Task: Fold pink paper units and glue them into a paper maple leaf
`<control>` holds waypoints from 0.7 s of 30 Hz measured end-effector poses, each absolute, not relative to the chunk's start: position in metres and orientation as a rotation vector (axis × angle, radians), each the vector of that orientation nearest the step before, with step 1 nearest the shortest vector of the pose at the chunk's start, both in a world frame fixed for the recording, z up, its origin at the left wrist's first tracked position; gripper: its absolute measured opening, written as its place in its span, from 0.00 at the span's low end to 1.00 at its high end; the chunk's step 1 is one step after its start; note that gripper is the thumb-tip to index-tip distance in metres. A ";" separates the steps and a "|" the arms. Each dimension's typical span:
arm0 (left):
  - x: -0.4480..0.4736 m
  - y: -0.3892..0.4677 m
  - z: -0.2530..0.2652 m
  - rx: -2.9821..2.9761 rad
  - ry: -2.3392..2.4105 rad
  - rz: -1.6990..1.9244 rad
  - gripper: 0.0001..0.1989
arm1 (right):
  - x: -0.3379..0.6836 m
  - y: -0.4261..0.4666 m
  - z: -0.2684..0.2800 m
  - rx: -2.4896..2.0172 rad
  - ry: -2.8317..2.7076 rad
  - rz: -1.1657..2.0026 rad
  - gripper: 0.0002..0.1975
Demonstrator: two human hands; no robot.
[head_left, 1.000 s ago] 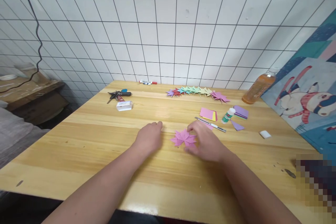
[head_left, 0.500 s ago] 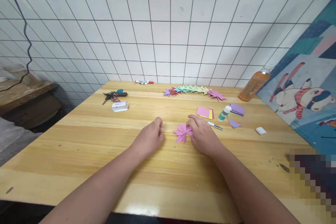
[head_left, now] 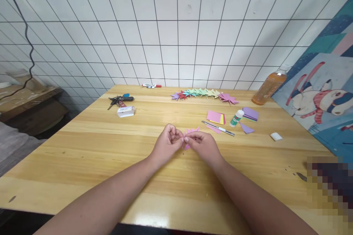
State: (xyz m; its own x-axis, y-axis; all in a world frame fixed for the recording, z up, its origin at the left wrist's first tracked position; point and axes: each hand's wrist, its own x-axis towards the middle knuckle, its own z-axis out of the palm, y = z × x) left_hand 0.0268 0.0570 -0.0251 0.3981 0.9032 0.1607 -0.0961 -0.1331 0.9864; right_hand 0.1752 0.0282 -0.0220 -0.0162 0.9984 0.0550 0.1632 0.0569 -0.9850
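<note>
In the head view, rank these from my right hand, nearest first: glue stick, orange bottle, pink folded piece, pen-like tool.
From the right hand:
1. Pink folded piece: at its fingertips, between the hands.
2. Pen-like tool: just beyond, slightly right.
3. Glue stick: farther out, ahead and right.
4. Orange bottle: far right, near the wall.

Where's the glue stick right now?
In the head view, the glue stick is right of centre on the table, beyond the right hand, between the pink-topped paper stack and the purple-topped paper stack.
</note>
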 end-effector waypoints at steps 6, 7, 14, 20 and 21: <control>0.030 0.056 -0.031 1.533 0.808 1.073 0.16 | 0.174 0.030 -0.020 -1.339 -1.194 1.178 0.12; 0.030 0.056 -0.031 1.549 0.795 1.073 0.16 | 0.174 0.030 -0.019 -1.331 -1.173 1.189 0.13; 0.021 0.053 -0.023 2.246 0.804 0.868 0.15 | 0.205 0.029 -0.001 -1.420 -1.244 1.057 0.11; 0.018 0.051 -0.024 2.626 0.861 0.388 0.24 | 0.230 0.028 -0.002 -1.748 -1.733 0.532 0.05; 0.017 0.051 -0.024 2.628 0.899 0.352 0.23 | 0.229 0.028 -0.003 -1.753 -1.783 0.514 0.06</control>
